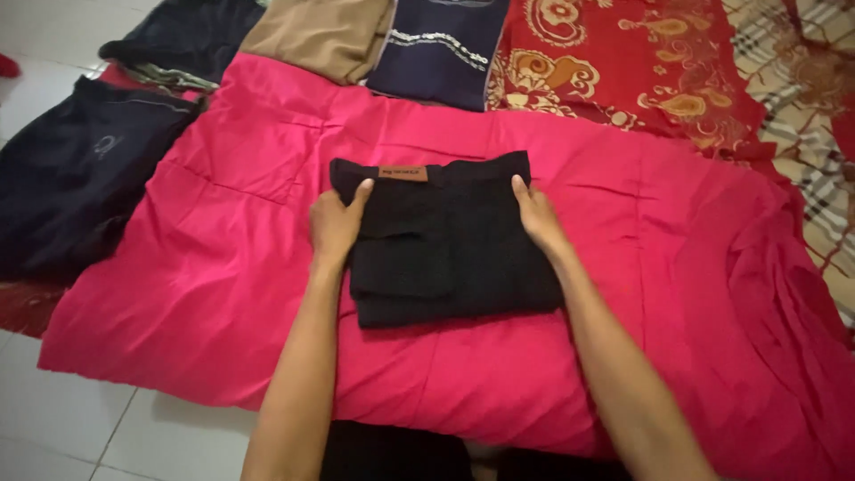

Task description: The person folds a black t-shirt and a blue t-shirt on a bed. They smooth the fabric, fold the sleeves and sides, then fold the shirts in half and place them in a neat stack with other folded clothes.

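While the folded black trousers lay in the middle of the frame on the pink blanket, the left hand and right hand pressed flat on its two sides, fingers spread, probably to keep the fold neat.

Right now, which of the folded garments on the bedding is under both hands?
The black trousers with the brown waistband patch, mid pink blanket. Left hand and right hand press its sides; the other garments lie untouched along the far edge.

Dark garment cut off below, perhaps trousers
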